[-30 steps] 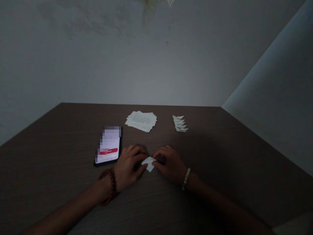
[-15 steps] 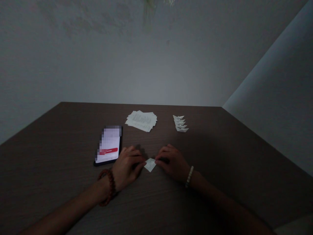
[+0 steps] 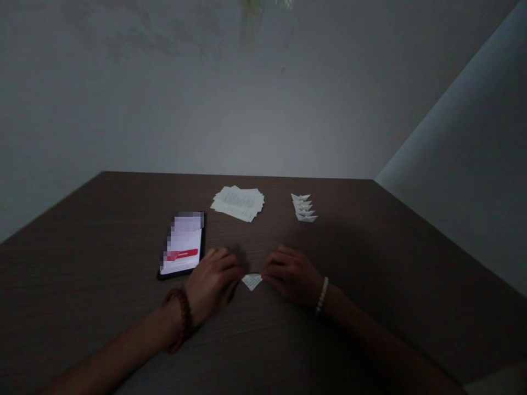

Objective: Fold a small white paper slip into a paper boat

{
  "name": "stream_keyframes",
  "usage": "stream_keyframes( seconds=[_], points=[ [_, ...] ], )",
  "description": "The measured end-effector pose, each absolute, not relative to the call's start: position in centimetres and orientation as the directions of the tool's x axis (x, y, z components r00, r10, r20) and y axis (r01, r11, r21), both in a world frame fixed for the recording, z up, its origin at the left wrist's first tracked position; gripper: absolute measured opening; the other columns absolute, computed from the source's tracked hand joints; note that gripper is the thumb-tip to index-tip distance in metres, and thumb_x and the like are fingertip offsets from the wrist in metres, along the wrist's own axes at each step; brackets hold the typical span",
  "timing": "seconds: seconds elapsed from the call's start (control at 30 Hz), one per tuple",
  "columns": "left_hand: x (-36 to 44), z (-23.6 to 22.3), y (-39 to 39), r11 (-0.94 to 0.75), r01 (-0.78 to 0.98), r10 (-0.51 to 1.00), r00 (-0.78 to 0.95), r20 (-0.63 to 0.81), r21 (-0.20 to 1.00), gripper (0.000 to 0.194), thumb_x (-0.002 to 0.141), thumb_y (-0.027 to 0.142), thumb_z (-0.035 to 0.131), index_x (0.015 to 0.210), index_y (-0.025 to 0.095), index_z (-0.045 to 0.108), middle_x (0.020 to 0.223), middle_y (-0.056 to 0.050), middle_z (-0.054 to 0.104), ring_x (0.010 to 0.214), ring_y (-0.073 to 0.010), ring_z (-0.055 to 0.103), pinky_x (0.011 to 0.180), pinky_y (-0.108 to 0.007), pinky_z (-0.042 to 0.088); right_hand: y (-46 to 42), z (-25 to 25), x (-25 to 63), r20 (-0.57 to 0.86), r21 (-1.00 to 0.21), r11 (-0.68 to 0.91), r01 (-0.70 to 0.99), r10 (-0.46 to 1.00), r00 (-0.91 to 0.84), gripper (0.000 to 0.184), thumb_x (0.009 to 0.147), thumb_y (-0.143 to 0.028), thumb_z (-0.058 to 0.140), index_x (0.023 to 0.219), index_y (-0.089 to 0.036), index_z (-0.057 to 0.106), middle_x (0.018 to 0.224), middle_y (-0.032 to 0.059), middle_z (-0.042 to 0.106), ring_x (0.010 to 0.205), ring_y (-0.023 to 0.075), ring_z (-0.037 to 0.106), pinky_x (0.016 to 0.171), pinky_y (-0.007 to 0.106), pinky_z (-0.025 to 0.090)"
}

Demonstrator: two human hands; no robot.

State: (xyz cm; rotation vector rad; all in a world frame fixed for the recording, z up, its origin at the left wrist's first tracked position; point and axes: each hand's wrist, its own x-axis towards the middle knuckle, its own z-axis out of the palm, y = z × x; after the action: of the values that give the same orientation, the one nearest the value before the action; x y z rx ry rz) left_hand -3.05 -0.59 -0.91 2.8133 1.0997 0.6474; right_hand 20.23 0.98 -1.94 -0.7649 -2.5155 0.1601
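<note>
A small folded piece of printed paper is held low over the table between my two hands, its visible part a triangle pointing toward me. My left hand pinches its left corner; a brown beaded bracelet circles that wrist. At the right corner, the fingers of my right hand are closed on the same paper, and a pale beaded bracelet sits on this wrist. The fingertips partly cover both corners.
A lit phone lies just left of my left hand. Farther back is a pile of printed paper sheets. Several small folded paper boats stand in a row to its right. The brown table meets a grey wall.
The paper between my hands has gone from a diamond shape to a triangle, its upper part folded out of sight. Both hands have shifted only slightly.
</note>
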Motion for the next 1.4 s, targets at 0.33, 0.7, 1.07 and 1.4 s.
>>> stream_keyframes(
  seconds=[0.33,0.7,1.07,1.4],
  points=[
    [-2.81,-1.23,-1.11,-0.837,0.515,0.536,0.702,0.469,0.187,0.026,0.086,0.029,0.060,0.108,0.015,0.058,0.095,-0.008,0.061,0.086,-0.0233,0.049,0.075,-0.038,0.039,0.59,-1.57,19.97,0.454,-0.213,0.823,0.527,0.561,-0.693,0.008,0.085,-0.017,0.059,0.081,-0.020,0.065,0.087,0.0026,0.062,0.081,0.0176,0.047,0.071,0.030,0.040],
    [-2.77,-1.45,-1.10,-0.828,0.518,0.556,0.707,0.436,0.216,0.016,0.087,0.023,0.056,0.101,0.019,0.064,0.091,-0.007,0.060,0.084,-0.0221,0.049,0.072,-0.037,0.040,0.36,-1.30,20.01,0.413,-0.321,0.803,0.502,0.596,-0.689,0.008,0.085,-0.020,0.059,0.086,-0.020,0.067,0.089,0.0035,0.061,0.083,0.0169,0.049,0.072,0.029,0.041],
    [-2.95,-1.52,-1.16,-0.832,0.503,0.554,0.722,0.415,0.235,0.013,0.089,0.022,0.054,0.089,0.021,0.067,0.090,-0.005,0.060,0.082,-0.0207,0.049,0.068,-0.035,0.036,0.51,-1.99,19.74,0.403,-0.464,0.726,0.508,0.683,-0.609,0.007,0.081,-0.027,0.067,0.082,-0.021,0.069,0.087,0.0022,0.063,0.080,0.0161,0.051,0.073,0.029,0.041],
    [-2.75,-1.71,-1.00,-0.816,0.543,0.573,0.715,0.400,0.198,0.020,0.091,0.026,0.051,0.102,0.019,0.065,0.091,-0.007,0.059,0.084,-0.0214,0.049,0.072,-0.036,0.039,0.61,-2.08,19.64,0.416,-0.502,0.723,0.475,0.683,-0.601,0.004,0.079,-0.025,0.070,0.079,-0.021,0.069,0.086,0.0022,0.064,0.081,0.0159,0.053,0.074,0.029,0.042]
  ],
)
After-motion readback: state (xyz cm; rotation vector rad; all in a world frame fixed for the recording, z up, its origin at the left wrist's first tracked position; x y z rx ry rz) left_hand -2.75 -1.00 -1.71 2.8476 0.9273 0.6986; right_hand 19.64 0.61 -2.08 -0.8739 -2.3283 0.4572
